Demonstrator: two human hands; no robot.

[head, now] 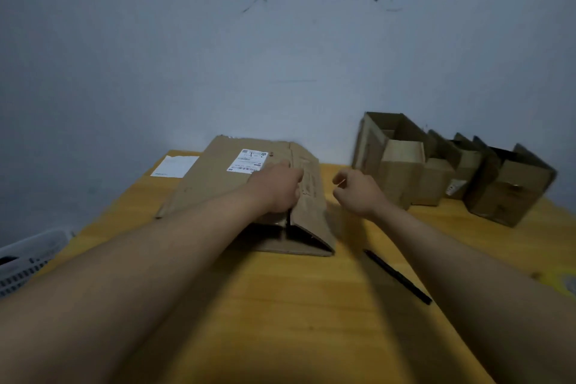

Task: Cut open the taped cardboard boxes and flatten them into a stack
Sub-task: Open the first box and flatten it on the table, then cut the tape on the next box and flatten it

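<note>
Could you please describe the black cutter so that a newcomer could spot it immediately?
On the yellow wooden table, look right of the half-flattened box. The black cutter lies loose beside the right forearm, the only thin dark stick among cardboard.

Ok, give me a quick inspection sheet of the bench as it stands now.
Surface: yellow wooden table, mostly bare in front.
Job's things: partly collapsed box with shipping label, one side still raised; row of open upright boxes at the right by the wall.
Clutter: black pen-like tool; white paper; white basket at left edge.
Hands: left hand pressing on the box; right hand loosely curled, empty, beside it.
Cables: nothing seen.
Surroundings: scuffed grey wall.
</note>
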